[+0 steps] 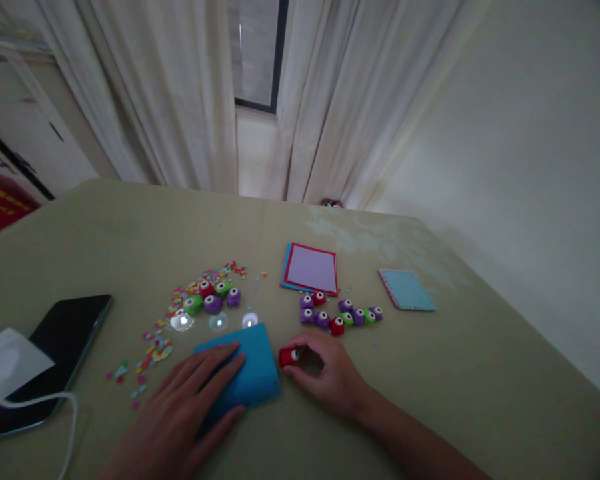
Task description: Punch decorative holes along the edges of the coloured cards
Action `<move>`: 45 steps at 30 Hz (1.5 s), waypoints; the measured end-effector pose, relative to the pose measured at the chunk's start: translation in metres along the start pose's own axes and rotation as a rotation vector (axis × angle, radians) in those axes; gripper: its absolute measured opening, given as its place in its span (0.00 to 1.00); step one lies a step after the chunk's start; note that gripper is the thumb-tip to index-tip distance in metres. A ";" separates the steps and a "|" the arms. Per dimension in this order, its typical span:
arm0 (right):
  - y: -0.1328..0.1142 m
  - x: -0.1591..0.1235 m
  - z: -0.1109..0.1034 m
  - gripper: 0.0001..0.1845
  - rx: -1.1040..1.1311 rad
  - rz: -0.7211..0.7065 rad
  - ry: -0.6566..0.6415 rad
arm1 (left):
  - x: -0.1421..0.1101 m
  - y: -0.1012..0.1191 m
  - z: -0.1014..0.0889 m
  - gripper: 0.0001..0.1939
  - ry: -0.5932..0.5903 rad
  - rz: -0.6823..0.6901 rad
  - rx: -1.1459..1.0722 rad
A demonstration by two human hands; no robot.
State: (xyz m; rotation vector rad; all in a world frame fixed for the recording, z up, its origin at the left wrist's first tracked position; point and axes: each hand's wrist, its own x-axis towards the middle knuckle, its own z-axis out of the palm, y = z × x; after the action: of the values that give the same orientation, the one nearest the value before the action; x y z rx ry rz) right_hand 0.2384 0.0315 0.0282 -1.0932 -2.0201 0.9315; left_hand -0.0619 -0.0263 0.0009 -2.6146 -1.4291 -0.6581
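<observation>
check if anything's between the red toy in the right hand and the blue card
Nothing visible. The right hand holds the red toy at the right edge of the blue card; whether they touch is unclear. The left hand lies across the card's left part, away from that edge.

The flat blue square sheet [259, 363] looks smooth and dull, like felt or foam; I can't tell which. Just right of the sheet, the small red one-eyed toy [287, 357] looks like shiny plastic. Behind the sheet, the clear round discs [250, 321] are glossy. Far behind it, the long white curtains [170, 93] are dull, wrinkly cloth.
</observation>
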 end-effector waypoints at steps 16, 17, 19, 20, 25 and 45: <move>-0.004 0.000 0.002 0.16 -0.001 -0.108 -0.043 | -0.001 0.003 -0.003 0.33 -0.027 -0.017 0.015; -0.004 0.000 0.001 0.17 0.001 -0.110 -0.045 | -0.001 0.004 -0.003 0.33 -0.026 -0.018 0.017; -0.004 0.001 0.001 0.17 0.003 -0.107 -0.059 | -0.002 0.005 -0.002 0.35 -0.030 -0.021 0.022; -0.004 0.001 0.000 0.17 0.003 -0.105 -0.067 | -0.002 0.005 -0.002 0.36 -0.031 -0.020 0.024; -0.006 0.002 -0.001 0.15 0.007 -0.120 -0.088 | -0.003 0.008 -0.002 0.38 -0.034 -0.010 0.018; -0.005 0.000 0.000 0.16 0.032 -0.133 -0.105 | -0.002 0.010 0.000 0.40 -0.083 0.003 0.029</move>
State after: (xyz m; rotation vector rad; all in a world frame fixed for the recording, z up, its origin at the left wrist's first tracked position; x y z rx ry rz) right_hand 0.2361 0.0295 0.0325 -0.8971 -2.1270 0.9669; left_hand -0.0542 -0.0335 0.0015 -2.6502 -1.4450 -0.5302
